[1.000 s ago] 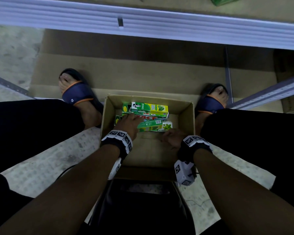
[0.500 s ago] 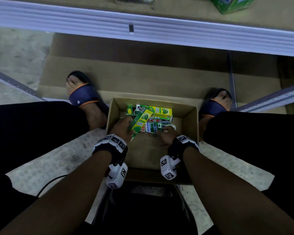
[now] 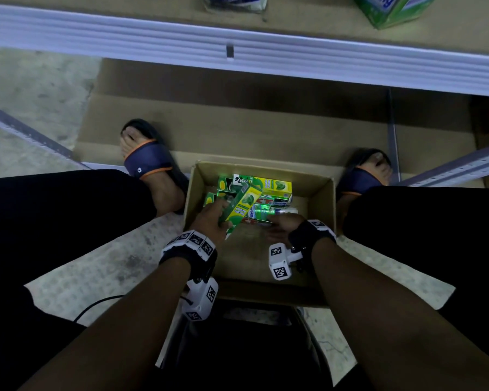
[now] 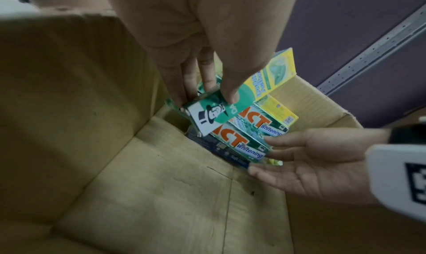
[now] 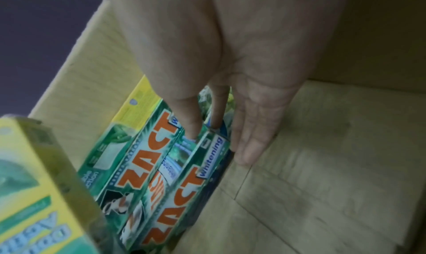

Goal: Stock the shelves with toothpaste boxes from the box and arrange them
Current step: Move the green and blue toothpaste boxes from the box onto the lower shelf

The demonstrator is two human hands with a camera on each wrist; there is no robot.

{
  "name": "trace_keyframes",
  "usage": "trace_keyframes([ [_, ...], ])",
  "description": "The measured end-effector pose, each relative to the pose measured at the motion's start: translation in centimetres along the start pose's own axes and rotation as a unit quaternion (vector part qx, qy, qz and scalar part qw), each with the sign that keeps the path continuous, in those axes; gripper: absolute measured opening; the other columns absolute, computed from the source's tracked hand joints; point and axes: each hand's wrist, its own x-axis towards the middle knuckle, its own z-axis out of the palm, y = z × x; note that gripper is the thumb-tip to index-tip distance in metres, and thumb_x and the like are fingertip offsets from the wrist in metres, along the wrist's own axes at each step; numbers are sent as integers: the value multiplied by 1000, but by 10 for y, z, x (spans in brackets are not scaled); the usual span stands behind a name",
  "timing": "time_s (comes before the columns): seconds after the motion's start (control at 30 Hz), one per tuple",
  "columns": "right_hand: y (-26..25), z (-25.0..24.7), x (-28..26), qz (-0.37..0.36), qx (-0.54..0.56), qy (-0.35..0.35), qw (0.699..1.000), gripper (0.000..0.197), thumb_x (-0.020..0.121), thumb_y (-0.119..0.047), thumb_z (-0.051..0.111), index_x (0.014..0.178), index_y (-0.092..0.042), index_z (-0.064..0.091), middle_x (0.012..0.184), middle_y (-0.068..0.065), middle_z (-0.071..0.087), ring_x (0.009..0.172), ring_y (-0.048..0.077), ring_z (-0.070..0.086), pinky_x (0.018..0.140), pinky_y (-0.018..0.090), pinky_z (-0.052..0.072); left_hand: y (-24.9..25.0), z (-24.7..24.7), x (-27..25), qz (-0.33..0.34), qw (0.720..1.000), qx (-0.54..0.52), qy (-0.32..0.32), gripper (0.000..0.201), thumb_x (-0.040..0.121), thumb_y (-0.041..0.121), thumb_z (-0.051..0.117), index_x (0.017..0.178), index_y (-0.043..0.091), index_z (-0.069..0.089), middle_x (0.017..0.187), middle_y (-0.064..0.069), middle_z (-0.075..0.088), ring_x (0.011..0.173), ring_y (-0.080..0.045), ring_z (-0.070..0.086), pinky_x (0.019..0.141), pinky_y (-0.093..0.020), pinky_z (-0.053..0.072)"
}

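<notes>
1. Two hands reach down into an open cardboard box (image 3: 319, 198) that sits on the floor between the person's sandalled feet.
2. Left hand (image 3: 211, 218) grips one green-and-yellow toothpaste box (image 3: 242, 207), thumb on its face and fingers curled under its near end; the left wrist view shows the same pack (image 4: 221, 106) pinched at the end printed with a figure in a top hat.
3. That pack is tilted, its far end raised above the others and pointing toward the far side of the carton.
4. Right hand (image 3: 283, 225) is relaxed with straight fingers, touching the near end of the ZACT whitening packs (image 5: 184, 176); in the right wrist view the thumb lies on top of one pack and the fingers (image 5: 248, 148) run down beside the stack to the carton floor. It grasps nothing.
5. Remaining toothpaste packs lie flat in a small pile against the far wall of the carton; the near half of its floor is bare cardboard.
6. Above, a white shelf edge (image 3: 294, 63) crosses the head view, with a green carton (image 3: 393, 9) standing on the shelf.
7. A flattened sheet of cardboard (image 3: 266, 131) lies under the shelf behind the carton.
</notes>
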Motion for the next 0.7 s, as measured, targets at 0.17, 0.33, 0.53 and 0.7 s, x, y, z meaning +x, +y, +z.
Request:
trace_keyframes([
  [0.17,2,2,-3,9,26,-14,1000,18,97,-13,62,85,-4,52,82,14,56,69,24,58,72,37,54,2,0,0,1,1000,-16,7,39,86,9,71,121,13,53,121,-9,58,108,-27,57,83,-27,39],
  [0.33,0,-3,-9,6,57,-52,997,27,97,-12,61,121,-1,53,104,15,58,71,26,58,43,27,54,4,-3,1,-2,999,-27,16,37,86,9,70,119,13,53,121,-9,58,107,-26,57,84,-29,42],
  [0.53,5,-18,-21,-11,32,-62,998,23,94,-6,61,74,-9,52,55,3,57,43,12,62,47,23,52,8,-8,-7,12,998,-38,45,29,85,9,70,110,9,55,101,-2,56,93,-22,56,77,-26,40],
  [0.7,2,-21,-31,-162,-7,-15,987,22,81,3,75,79,-10,57,69,10,61,63,16,61,62,24,58,12,-10,-8,-16,997,-60,50,24,86,9,70,103,9,54,99,-9,61,89,-26,57,77,-30,44],
])
